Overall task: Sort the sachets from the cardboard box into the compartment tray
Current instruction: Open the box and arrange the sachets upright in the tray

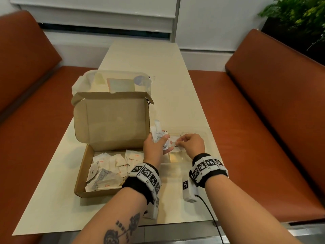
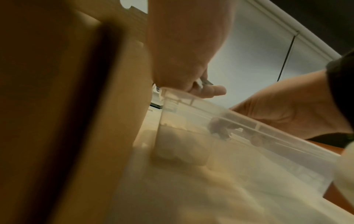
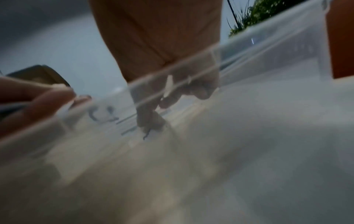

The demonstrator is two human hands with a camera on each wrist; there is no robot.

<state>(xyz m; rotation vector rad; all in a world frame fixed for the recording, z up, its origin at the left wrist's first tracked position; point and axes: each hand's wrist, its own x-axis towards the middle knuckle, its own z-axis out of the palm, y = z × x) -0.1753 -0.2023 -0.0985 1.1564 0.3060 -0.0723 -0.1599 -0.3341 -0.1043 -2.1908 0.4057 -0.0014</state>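
Observation:
An open cardboard box (image 1: 82,173) on the table's left holds several white sachets (image 1: 107,171). To its right lies a clear compartment tray (image 1: 200,134). My left hand (image 1: 162,140) hovers at the tray's left end and grips a bunch of white sachets (image 1: 157,134). My right hand (image 1: 178,142) reaches into the tray and pinches one small white sachet (image 1: 175,147) low in a compartment. In the left wrist view the left hand (image 2: 203,89) grips the sachets' edges (image 2: 201,83) above the tray wall (image 2: 258,136). In the right wrist view the right hand's fingers (image 3: 151,118) show through the tray wall (image 3: 268,50).
A clear lidded plastic container (image 1: 114,81) stands behind the box's raised lid (image 1: 112,118). Orange bench seats (image 1: 263,120) flank the cream table (image 1: 149,59). A plant (image 1: 299,13) stands at the far right. A black cable (image 1: 211,212) hangs from my right wrist.

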